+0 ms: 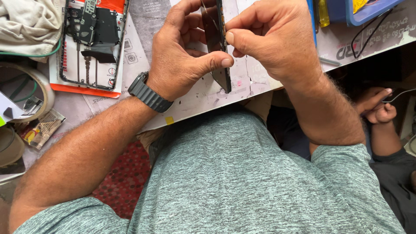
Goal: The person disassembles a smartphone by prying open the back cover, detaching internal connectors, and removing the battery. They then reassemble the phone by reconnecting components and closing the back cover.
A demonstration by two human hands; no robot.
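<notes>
Black phone panel (219, 47) stands edge-on, pinched between left hand (182, 56) and right hand (273, 39)

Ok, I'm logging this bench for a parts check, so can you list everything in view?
phone screen panel: one, black, held on edge between both hands over the mat
work mat: one, grey-white, on the bench under the hands
opened phone frame: one, black, on an orange-edged card, upper left
cloth: one, cream, top left corner
tape roll: one, pale, left edge
small packet: one, shiny, lower left
blue tray: one, top right
black wire: one, top right on the mat
another person's hands: two, right edge, below the bench
wristwatch: one, dark grey, left wrist
left hand: grips panel
right hand: pinches panel's edge
</notes>
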